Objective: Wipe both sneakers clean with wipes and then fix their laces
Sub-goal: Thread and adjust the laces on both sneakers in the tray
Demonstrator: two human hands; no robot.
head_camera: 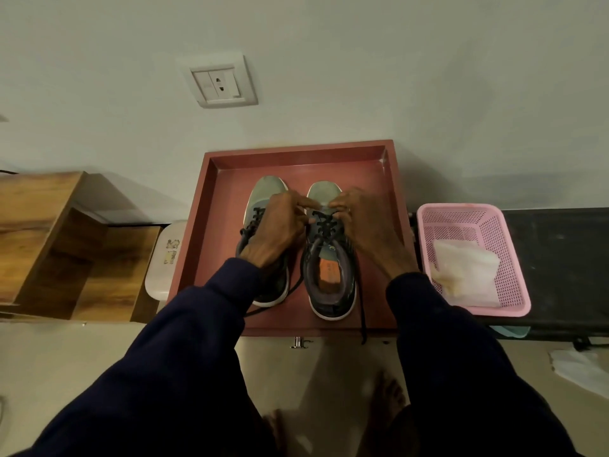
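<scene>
Head view: the left sneaker (263, 192) and right sneaker (329, 278) sit side by side in the red tray (217, 225), toes toward the wall. Over the right sneaker's front eyelets the left hand (276, 225) and right hand (365, 225) meet, fingers curled, pinching its black lace (362, 311) (one end trails over the tray's near edge). Wipes (464, 275) lie in the pink basket (514, 245) just beside the tray

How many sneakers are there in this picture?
2, side by side in the red tray: the left sneaker partly under the left hand, the right sneaker, right hand at its laces. None seems hidden.
</scene>
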